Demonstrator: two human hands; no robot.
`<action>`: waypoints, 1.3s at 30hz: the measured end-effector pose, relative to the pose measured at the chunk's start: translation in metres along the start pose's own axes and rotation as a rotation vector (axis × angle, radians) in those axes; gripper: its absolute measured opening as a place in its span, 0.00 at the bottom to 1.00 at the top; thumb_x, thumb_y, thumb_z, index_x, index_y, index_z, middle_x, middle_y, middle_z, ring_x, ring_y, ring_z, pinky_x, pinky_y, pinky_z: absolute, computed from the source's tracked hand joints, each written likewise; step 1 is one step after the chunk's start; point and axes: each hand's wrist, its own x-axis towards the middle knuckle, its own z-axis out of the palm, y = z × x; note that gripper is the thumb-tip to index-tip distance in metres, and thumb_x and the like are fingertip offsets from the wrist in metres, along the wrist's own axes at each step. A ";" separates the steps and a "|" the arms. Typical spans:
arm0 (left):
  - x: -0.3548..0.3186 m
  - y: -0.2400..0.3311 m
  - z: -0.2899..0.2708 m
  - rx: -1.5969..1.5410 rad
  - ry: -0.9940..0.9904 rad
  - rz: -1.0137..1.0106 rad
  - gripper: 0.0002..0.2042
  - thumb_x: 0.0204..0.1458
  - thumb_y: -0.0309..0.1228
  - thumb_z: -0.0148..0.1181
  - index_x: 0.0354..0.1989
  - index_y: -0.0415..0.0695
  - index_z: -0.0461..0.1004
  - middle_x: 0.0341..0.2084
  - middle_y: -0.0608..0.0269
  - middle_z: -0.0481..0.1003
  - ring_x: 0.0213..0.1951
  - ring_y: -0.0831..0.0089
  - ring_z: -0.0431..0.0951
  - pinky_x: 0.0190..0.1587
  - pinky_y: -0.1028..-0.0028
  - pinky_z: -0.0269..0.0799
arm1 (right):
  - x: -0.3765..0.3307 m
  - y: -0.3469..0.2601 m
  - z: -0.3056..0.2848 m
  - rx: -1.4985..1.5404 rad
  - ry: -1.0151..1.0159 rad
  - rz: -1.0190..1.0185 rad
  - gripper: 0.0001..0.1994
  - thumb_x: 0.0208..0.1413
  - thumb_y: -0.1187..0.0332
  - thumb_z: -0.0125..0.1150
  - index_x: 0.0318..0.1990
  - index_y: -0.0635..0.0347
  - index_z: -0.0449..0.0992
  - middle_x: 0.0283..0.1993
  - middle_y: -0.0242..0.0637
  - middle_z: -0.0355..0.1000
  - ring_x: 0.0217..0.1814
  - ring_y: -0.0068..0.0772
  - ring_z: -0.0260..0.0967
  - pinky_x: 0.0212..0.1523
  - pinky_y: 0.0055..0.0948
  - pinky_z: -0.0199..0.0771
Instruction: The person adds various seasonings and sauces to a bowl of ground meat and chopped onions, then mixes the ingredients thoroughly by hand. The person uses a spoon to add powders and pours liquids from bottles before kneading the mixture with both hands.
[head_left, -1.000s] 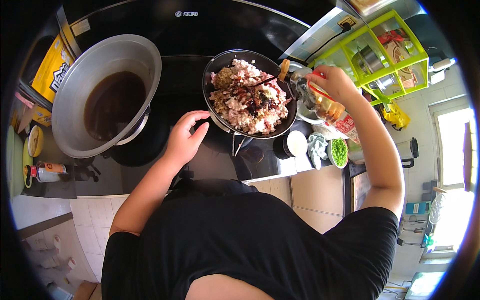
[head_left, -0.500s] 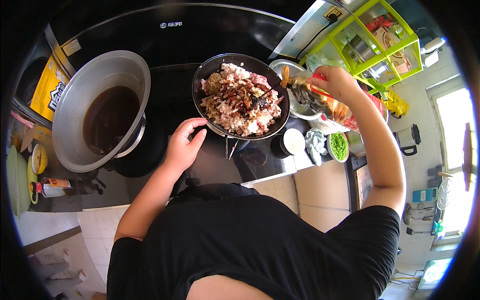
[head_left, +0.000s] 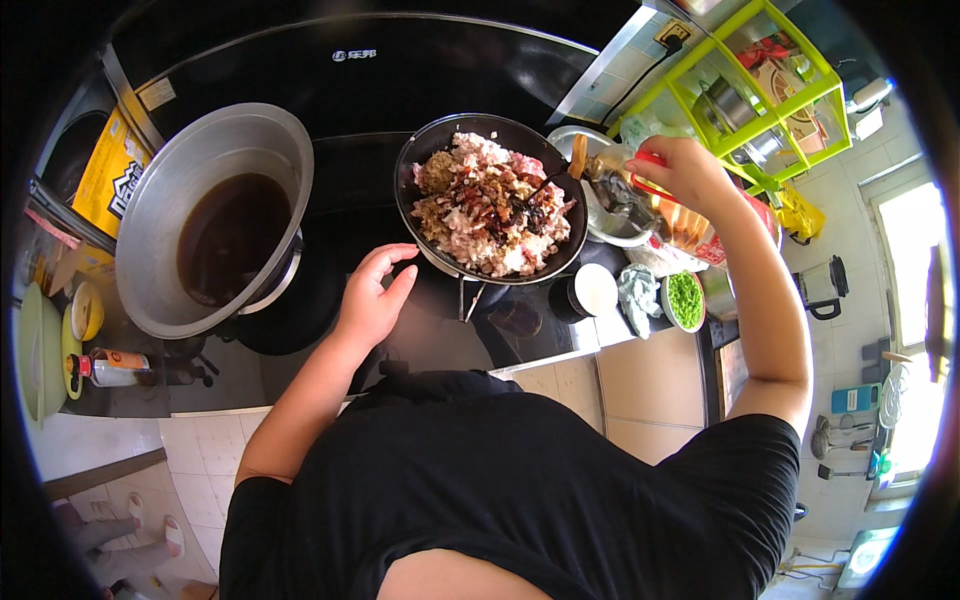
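Heaped in a black pan (head_left: 403, 190) is pale minced meat (head_left: 500, 255) with brown, crumbly and dark-stained patches on top. My right hand (head_left: 690, 178) grips the red handle of a large clear bottle (head_left: 622, 203), tipped with its mouth toward the pan. A thin dark stream runs from the mouth onto the meat. My left hand (head_left: 372, 298) is open at the pan's near left side, thumb and fingers apart. Its fingertips are close to the rim; I cannot tell whether they touch it.
A big metal pot (head_left: 150, 290) of dark brown liquid stands at the left. Right of the pan are a metal bowl (head_left: 570, 135), a white-topped cup (head_left: 596, 290), a crumpled bag (head_left: 638, 298) and a bowl of chopped greens (head_left: 686, 300). A green rack (head_left: 750, 110) stands behind.
The whole view has shifted slightly, so everything sits a little farther right. Both hands keep nearly the same pose, and the dark stream still runs onto the meat.
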 end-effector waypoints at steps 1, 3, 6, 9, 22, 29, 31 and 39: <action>-0.001 0.001 0.000 -0.002 0.001 -0.003 0.10 0.49 0.27 0.55 0.41 0.42 0.71 0.43 0.63 0.71 0.46 0.71 0.70 0.47 0.73 0.62 | 0.000 0.002 0.000 0.077 0.002 0.021 0.21 0.48 0.48 0.56 0.37 0.57 0.74 0.29 0.44 0.72 0.32 0.43 0.69 0.34 0.35 0.68; 0.000 0.001 0.000 0.001 0.001 -0.002 0.10 0.49 0.27 0.55 0.41 0.42 0.71 0.43 0.63 0.71 0.46 0.71 0.70 0.47 0.73 0.62 | -0.002 0.007 -0.001 0.230 0.013 0.067 0.20 0.49 0.49 0.57 0.37 0.58 0.75 0.28 0.42 0.72 0.30 0.37 0.69 0.33 0.33 0.68; 0.001 0.001 -0.001 0.011 0.005 0.022 0.10 0.49 0.25 0.54 0.40 0.41 0.71 0.42 0.62 0.71 0.45 0.71 0.70 0.46 0.74 0.63 | 0.000 0.021 0.005 0.430 0.081 0.110 0.20 0.49 0.50 0.58 0.36 0.61 0.74 0.25 0.37 0.70 0.27 0.27 0.66 0.31 0.29 0.66; 0.005 0.004 -0.001 -0.082 0.019 0.015 0.11 0.48 0.21 0.54 0.42 0.38 0.69 0.40 0.57 0.71 0.42 0.71 0.72 0.46 0.75 0.66 | 0.000 0.009 0.001 0.772 0.189 0.190 0.17 0.53 0.53 0.55 0.34 0.60 0.73 0.18 0.26 0.62 0.18 0.15 0.54 0.19 0.19 0.54; 0.020 0.019 0.002 -0.074 -0.017 0.088 0.09 0.49 0.26 0.55 0.40 0.42 0.72 0.42 0.62 0.71 0.45 0.71 0.70 0.46 0.73 0.64 | 0.043 -0.058 -0.187 1.721 0.823 -0.189 0.13 0.57 0.58 0.51 0.26 0.56 0.63 0.18 0.26 0.57 0.17 0.17 0.50 0.17 0.17 0.51; 0.018 0.007 -0.007 -0.105 0.041 0.067 0.09 0.49 0.25 0.55 0.40 0.41 0.72 0.42 0.62 0.72 0.45 0.70 0.71 0.45 0.74 0.66 | 0.145 -0.075 -0.254 1.638 1.158 -0.251 0.12 0.54 0.56 0.53 0.33 0.55 0.70 0.17 0.26 0.58 0.15 0.19 0.54 0.15 0.19 0.54; 0.016 0.003 -0.011 -0.116 0.049 0.055 0.09 0.49 0.25 0.55 0.40 0.41 0.71 0.42 0.61 0.72 0.45 0.70 0.71 0.45 0.74 0.66 | 0.192 -0.068 -0.253 1.556 1.275 -0.193 0.12 0.54 0.58 0.54 0.36 0.56 0.71 0.21 0.28 0.63 0.20 0.22 0.60 0.21 0.20 0.61; 0.012 -0.010 -0.020 -0.167 0.075 0.014 0.10 0.49 0.24 0.54 0.40 0.41 0.71 0.43 0.60 0.72 0.45 0.71 0.72 0.44 0.74 0.67 | 0.248 -0.064 -0.236 1.076 1.402 0.022 0.16 0.54 0.56 0.51 0.34 0.64 0.68 0.26 0.39 0.69 0.28 0.36 0.67 0.29 0.33 0.66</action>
